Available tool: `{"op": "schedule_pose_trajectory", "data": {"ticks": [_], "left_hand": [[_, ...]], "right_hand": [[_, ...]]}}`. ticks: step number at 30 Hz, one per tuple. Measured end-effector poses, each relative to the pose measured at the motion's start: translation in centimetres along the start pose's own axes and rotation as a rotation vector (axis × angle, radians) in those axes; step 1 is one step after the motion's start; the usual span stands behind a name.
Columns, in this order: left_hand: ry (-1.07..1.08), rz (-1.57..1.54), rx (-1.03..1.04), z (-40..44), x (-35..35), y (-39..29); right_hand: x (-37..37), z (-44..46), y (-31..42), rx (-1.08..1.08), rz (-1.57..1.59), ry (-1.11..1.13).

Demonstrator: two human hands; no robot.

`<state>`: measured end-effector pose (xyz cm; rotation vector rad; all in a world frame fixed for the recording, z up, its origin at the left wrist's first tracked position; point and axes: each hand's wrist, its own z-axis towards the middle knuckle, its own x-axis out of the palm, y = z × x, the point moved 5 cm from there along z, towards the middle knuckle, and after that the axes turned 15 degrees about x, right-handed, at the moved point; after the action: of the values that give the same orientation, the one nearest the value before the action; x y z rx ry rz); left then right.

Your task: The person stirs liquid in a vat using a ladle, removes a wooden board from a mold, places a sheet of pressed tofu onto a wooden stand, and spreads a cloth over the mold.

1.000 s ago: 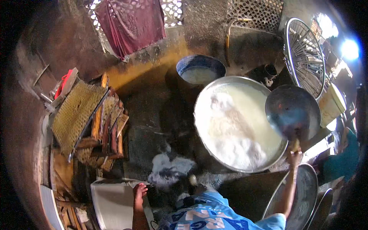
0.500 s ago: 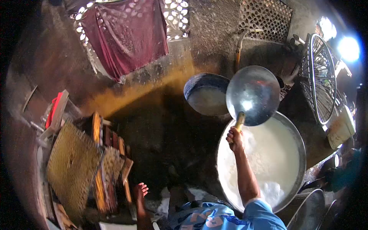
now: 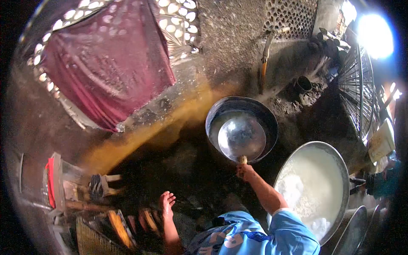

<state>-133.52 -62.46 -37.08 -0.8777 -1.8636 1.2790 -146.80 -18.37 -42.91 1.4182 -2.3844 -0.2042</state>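
My right hand [image 3: 245,172] grips the short wooden handle of a wide, round metal ladle [image 3: 242,135]. The ladle's shiny bowl is over the opening of a dark metal pot [image 3: 272,123], overlapping its near side; whether it touches the pot I cannot tell. Some pale liquid [image 3: 219,123] shows inside the pot. To the right of my forearm stands a large metal basin [image 3: 345,187] full of white, milky liquid [image 3: 325,178] with foam at its left and near edges. My left hand [image 3: 167,201] hangs in the air at lower left, fingers apart, holding nothing.
A maroon cloth [image 3: 110,63] hangs over a perforated wall opening. Stacked wooden pieces [image 3: 121,229] lie at lower left. A wheel [image 3: 357,93] and a whitish container [image 3: 381,141] stand at right. Another person's teal clothing [image 3: 384,180] shows at the right edge.
My right hand has carried the ladle leftward from above the milky basin to the dark pot. My left hand has risen slightly. The head view has shifted.
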Motion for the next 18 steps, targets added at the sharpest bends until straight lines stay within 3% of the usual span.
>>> {"op": "schedule_pose_trajectory", "data": {"ticks": [1, 6, 8, 10, 13, 16, 17, 18], "left_hand": [[0.020, 0.028, 0.013, 1.8, 0.4, -0.3], [-0.052, 0.246, -0.084, 5.3, -3.6, 2.7], [-0.119, 0.328, -0.191, 3.5, -5.9, 4.1], [-0.184, 0.368, -0.339, 0.8, -7.0, 5.1], [-0.254, 0.418, -0.523, -3.2, -6.0, 5.0], [-0.288, 0.448, -0.614, -4.7, -4.1, 4.1], [-0.291, 0.455, -0.628, -4.6, -3.4, 3.6], [-0.293, 0.465, -0.633, -4.3, -3.2, 3.3]], "right_hand": [[-2.8, 6.1, 1.9, -0.190, -0.085, -0.080], [-13.6, 11.7, 17.9, -0.222, -0.601, -0.834], [-11.7, 4.3, 22.7, -0.253, -0.747, -1.084], [-14.1, 7.6, 25.8, -0.243, -0.754, -1.190], [-15.6, 11.4, 25.3, -0.290, -0.655, -1.113], [-13.8, 15.7, 19.6, -0.146, -0.753, -1.140], [-15.6, 22.3, 15.7, -0.026, -0.620, -1.157], [-14.3, 24.0, 12.7, -0.045, -0.564, -0.971]]}}
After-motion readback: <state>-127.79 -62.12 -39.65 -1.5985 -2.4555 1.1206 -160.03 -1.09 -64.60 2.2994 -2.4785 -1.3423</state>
